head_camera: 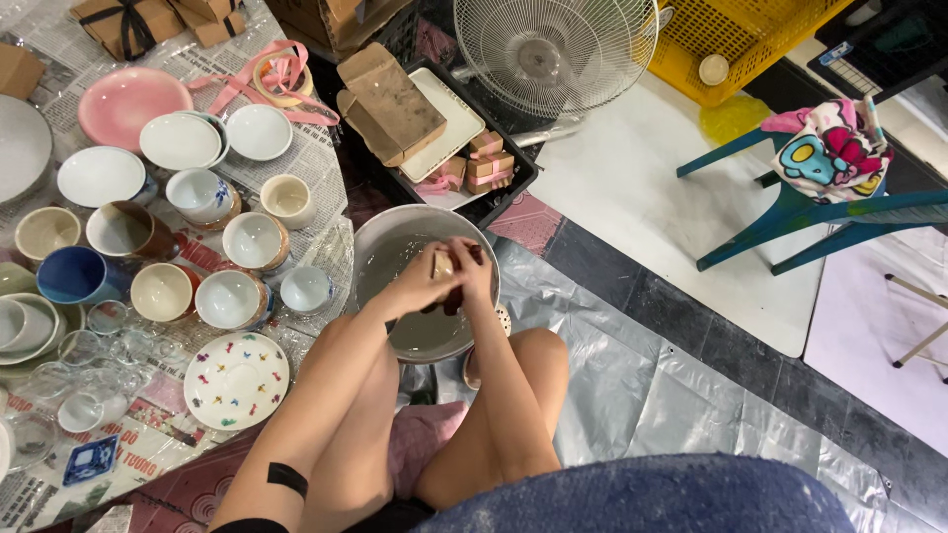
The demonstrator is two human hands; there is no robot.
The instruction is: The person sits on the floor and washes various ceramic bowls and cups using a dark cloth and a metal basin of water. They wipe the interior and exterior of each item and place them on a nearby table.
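**Hands working a small cup over a grey basin**

Both hands are meeting over the round grey basin (380,259) sitting on the floor between the person's knees. Seen from the head camera, the left hand (423,281) is wrapping around a small tan cup (441,264), fingers curled on its side. Her neighbour, the right hand (470,265), is pressing a dark reddish pad (456,299) against the cup, closed tight around it. Cup and pad are hovering just above the basin's pale inside, near its far rim.

Off to the person's left, crockery is crowding a sheet of newspaper: a pink plate (133,102), white bowls, a blue cup (74,274), several brown-rimmed cups, and a white plate with coloured flecks (237,380) lying closest to the knee. Beyond the basin, a black tray (494,202) is holding cardboard boxes (393,104) and small ribboned parcels. A white fan (553,51) is standing past it, beside a yellow crate (741,35). A teal chair (800,212) is carrying a cartoon-print cloth (834,148).
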